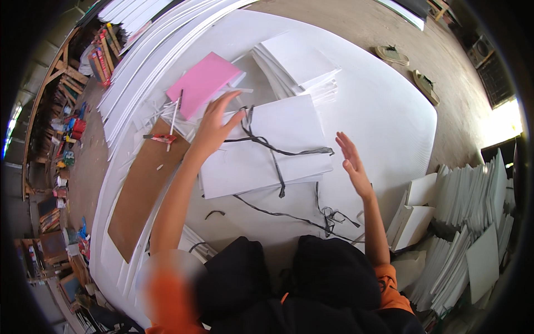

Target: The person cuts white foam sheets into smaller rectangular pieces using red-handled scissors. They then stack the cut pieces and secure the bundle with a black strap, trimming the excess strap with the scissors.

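Note:
A stack of white rectangular sheets [295,125] lies flat before me, with black ties [286,150] crossing over its top and meeting near its upper left part. My left hand [216,127] hovers by the upper left corner, fingers stretched out and thumb apart. The thumb tip is close to the tie's knot; whether it touches cannot be made out. Off the stack's right edge, my right hand [355,166] is raised with its fingers extended and holds nothing. A loose black cord [278,212] runs below the stack to a tangle on the right.
Beyond the stack are a pink block of sheets [206,80] and another white stack [300,61]. A red cutter [161,138] rests at a brown board [146,183], among white offcuts. White sheets [464,200] crowd the right; shoes [425,87] stand on the floor.

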